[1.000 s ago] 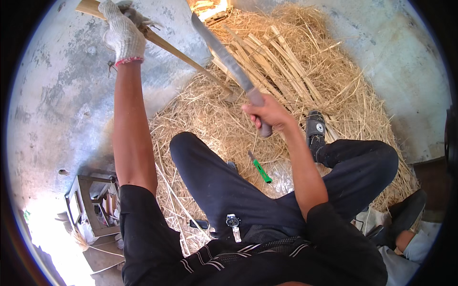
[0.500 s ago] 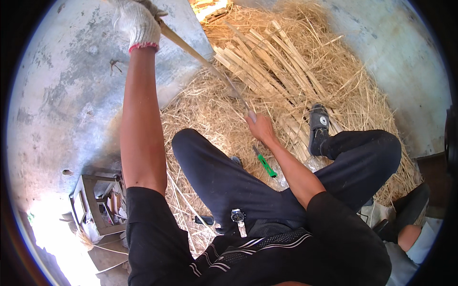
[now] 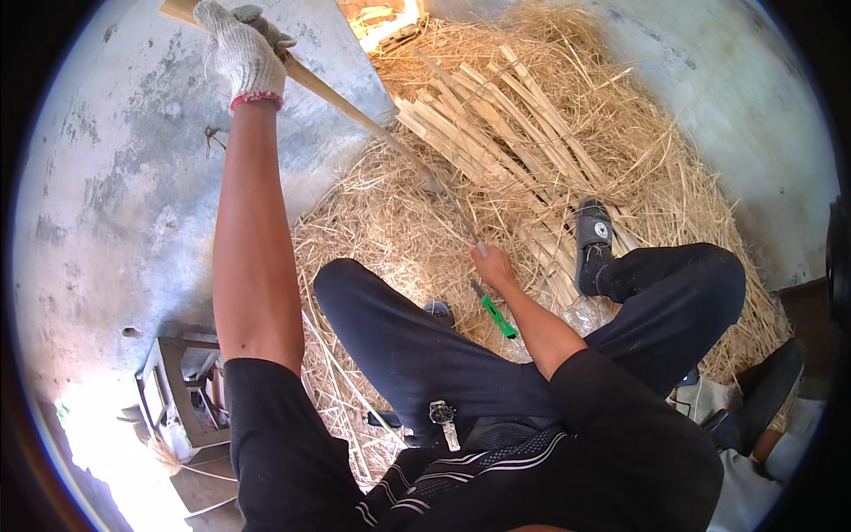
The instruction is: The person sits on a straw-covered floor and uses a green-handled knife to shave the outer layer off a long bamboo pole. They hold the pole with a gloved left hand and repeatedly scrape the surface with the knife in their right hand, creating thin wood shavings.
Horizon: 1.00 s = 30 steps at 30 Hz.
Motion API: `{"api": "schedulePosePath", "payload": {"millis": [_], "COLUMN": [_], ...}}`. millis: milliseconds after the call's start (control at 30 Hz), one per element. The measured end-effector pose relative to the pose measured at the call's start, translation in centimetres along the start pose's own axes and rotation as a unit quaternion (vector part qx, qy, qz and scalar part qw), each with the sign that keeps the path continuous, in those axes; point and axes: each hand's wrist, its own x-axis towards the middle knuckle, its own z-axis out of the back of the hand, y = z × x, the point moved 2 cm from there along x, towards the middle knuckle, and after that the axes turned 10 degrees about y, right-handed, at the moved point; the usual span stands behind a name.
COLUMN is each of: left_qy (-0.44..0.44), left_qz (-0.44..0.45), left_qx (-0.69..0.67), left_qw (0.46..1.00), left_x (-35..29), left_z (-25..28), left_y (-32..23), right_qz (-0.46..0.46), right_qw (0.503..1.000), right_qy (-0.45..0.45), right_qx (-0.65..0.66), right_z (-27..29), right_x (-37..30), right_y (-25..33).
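Observation:
My left hand [image 3: 244, 53], in a white knitted glove with a red cuff, reaches to the upper left. It is closed round a long wooden strip [image 3: 341, 108], which slants down to the right over the straw. My bare right hand [image 3: 492, 266] is closed in front of my lap on a slim knife [image 3: 461, 215], its grey blade pointing up-left to the strip's lower end. Whether blade and strip touch is hard to tell. A green utility knife [image 3: 498, 316] lies by my right forearm, blade out.
Pale split strips [image 3: 496, 133] lie on heaped straw [image 3: 372, 208] between grey walls [image 3: 115, 177]. A wooden stool-like frame [image 3: 182, 390] stands at lower left. A watch [image 3: 443, 414] rests on my dark trousers. Another person's leg [image 3: 767, 390] shows at lower right.
My left hand has shifted slightly left and down with the strip. My right hand has drawn toward me and a little right, bringing the knife along the strip's line.

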Motion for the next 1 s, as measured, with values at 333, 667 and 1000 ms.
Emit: {"api": "schedulePosePath", "payload": {"millis": [333,667,1000], "left_qy": [0.007,-0.026,-0.049], "left_qz": [0.001,0.0,0.016], "left_qx": [-0.011,-0.002,-0.009], "left_qw": [1.0,1.0,0.999], "left_x": [1.2,1.9,1.1], "left_z": [1.7,1.5,2.8], "left_y": [0.5,1.5,0.6], "right_qz": [0.049,0.075,0.122], "right_qw": [0.983,0.984,0.971], "right_qy": [-0.033,-0.118,-0.133], "right_qx": [0.172,0.115,0.156], "right_z": [-0.3,-0.3,-0.8], "right_x": [1.4,4.1,3.2], "right_y": [5.2,5.9,6.8]}}
